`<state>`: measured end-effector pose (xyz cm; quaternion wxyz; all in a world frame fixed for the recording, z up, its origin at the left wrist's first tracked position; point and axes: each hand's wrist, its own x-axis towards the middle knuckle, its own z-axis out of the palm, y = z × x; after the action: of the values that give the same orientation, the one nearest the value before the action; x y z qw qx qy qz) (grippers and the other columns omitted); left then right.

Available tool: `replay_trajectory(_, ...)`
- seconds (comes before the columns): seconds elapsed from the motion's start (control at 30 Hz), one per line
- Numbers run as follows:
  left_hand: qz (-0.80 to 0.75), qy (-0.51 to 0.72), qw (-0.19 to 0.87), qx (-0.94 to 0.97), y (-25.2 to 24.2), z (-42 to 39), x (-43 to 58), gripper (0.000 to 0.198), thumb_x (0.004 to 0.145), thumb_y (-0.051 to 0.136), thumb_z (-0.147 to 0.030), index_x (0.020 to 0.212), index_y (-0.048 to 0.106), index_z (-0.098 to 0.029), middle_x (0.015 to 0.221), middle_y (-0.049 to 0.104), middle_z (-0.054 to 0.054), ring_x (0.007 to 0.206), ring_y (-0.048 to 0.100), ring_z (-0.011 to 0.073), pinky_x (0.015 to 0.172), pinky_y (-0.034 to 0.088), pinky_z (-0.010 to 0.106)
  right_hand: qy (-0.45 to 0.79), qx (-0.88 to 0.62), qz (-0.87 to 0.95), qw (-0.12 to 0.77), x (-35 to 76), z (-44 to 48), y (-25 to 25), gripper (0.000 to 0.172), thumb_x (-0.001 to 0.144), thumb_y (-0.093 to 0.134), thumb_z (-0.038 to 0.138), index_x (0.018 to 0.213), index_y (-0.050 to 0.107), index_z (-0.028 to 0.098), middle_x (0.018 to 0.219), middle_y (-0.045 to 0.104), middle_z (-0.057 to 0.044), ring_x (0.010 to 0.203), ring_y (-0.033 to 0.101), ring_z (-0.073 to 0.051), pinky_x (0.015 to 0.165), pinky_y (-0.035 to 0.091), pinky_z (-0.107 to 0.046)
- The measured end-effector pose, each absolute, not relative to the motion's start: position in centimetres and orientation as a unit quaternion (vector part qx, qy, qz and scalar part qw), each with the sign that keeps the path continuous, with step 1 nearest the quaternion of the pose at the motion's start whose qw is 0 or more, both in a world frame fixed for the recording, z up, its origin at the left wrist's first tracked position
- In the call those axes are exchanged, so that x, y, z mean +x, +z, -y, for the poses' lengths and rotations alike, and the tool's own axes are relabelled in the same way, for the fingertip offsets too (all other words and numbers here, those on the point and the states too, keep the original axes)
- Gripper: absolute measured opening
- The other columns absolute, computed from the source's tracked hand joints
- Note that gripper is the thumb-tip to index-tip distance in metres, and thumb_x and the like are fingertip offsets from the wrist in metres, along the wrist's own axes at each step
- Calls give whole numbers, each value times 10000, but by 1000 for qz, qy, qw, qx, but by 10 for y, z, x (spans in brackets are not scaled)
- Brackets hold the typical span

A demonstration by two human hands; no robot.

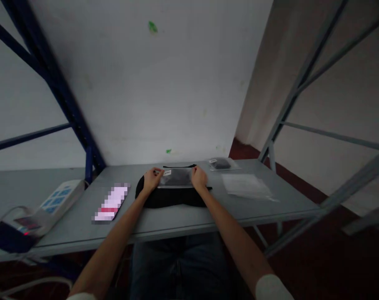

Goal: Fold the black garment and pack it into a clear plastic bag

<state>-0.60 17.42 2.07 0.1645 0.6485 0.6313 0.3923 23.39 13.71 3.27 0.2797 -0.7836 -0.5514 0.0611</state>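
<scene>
A clear plastic bag (178, 178) with a dark item inside and a small white label near its upper left is stretched between both hands. My left hand (152, 179) pinches the bag's left end beside the label. The right end is gripped by the closed fingers of my right hand (199, 177). Beneath the bag and hands, black fabric (173, 198) lies on the grey table (177, 221), its rounded end showing at the left.
A packed bag with a dark item (221, 163) lies at the back right, and flat clear bags (247, 186) lie in front of it. To the left are a phone (112, 203) and a white power strip (58, 202). Metal shelf posts stand on both sides.
</scene>
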Motion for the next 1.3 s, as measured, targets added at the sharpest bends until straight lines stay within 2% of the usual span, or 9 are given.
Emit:
replay_trajectory(0.13,-616,400,168,658,35,-166,-4,370,845,681,-521,1006,709,-189,661,708,-3,645,680,195,648,460,267,50,-771,566,289,241,-137,38,390,1103,355,327,1262,682,187,1128,760,-132,1051,706,-237,900,481,-303)
replay_trajectory(0.3,-615,371,147,680,40,-153,4,313,891,666,-503,961,699,-200,646,708,-4,645,686,187,667,469,262,41,-767,573,287,253,-131,30,373,1081,395,308,1209,713,162,1089,764,-149,1004,716,-250,882,493,-318)
replay_trajectory(0.53,-646,327,107,681,38,-142,9,230,945,633,-395,950,719,-182,879,774,85,860,731,241,774,499,295,17,-735,604,306,259,-124,22,310,1034,463,298,1104,732,161,1040,756,-130,966,699,-236,872,501,-313)
replay_trajectory(0.67,-631,327,66,701,46,-116,4,335,1034,485,-426,1073,717,-187,971,762,113,973,710,279,866,517,356,-14,-688,634,354,262,-100,24,343,1043,408,295,1147,697,144,1149,711,-148,1092,646,-250,989,492,-362)
replay_trajectory(0.8,-483,334,-49,808,42,-67,1,372,1055,449,-442,1231,686,-214,1187,710,119,1187,617,296,1019,505,433,-9,-530,740,415,256,-41,20,370,1065,430,376,1296,661,203,1252,683,-131,1195,627,-261,1066,501,-422)
replay_trajectory(0.87,-435,323,-65,838,34,-43,0,396,1048,481,-437,1354,627,-233,1357,648,117,1285,567,300,1081,486,482,12,-467,795,387,252,-13,15,422,1072,444,400,1432,585,233,1387,638,-116,1327,567,-253,1155,451,-448)
replay_trajectory(1.0,-372,280,-67,882,15,-19,1,459,1051,493,-398,1480,520,-238,1604,465,104,1495,401,289,1249,317,569,43,-430,848,305,256,8,1,557,1077,441,430,1589,416,214,1591,487,-112,1507,399,-255,1241,370,-488)
replay_trajectory(1.1,-385,267,-66,881,4,-16,2,476,1045,497,-356,1502,497,-222,1657,393,108,1545,334,287,1267,283,585,47,-445,851,274,264,1,-8,610,1077,433,454,1620,360,185,1633,427,-134,1539,350,-269,1250,354,-513)
replay_trajectory(1.3,-417,251,-31,873,-1,-17,2,455,1035,507,-357,1465,545,-214,1615,462,111,1524,383,292,1249,325,588,42,-460,851,250,266,0,-7,648,1072,428,495,1635,327,191,1654,389,-127,1554,318,-271,1260,334,-516)
